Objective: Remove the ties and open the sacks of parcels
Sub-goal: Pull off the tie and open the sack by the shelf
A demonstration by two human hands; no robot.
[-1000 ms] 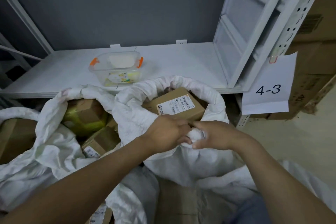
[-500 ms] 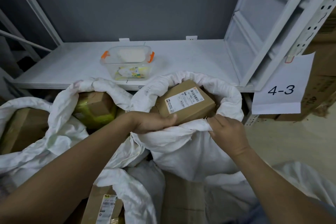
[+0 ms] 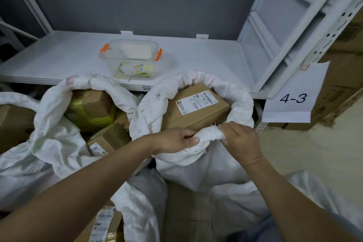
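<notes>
A white woven sack [image 3: 198, 165] stands open in the middle, its rim rolled down into a thick ring. Inside lies a brown cardboard parcel [image 3: 196, 112] with a white barcode label. My left hand [image 3: 174, 140] and my right hand [image 3: 239, 139] both pinch the near part of the rolled rim, close together, with a bunched fold of cloth between them. To the left a second open sack [image 3: 57, 122] holds a yellow-green wrapped parcel [image 3: 88, 112] and a small brown box [image 3: 110, 139]. No tie is visible.
A white shelf [image 3: 196, 61] runs behind the sacks with a clear plastic tub [image 3: 129, 59] with orange clips on it. A paper sign reading 4-3 [image 3: 292, 96] hangs on the right upright. Cardboard boxes [image 3: 343, 76] stack at far right. More sacks and a labelled parcel [image 3: 104, 222] lie in front.
My hands, spread apart along the rim half a second ago, have come back together on its near edge. The view has shifted slightly closer.
</notes>
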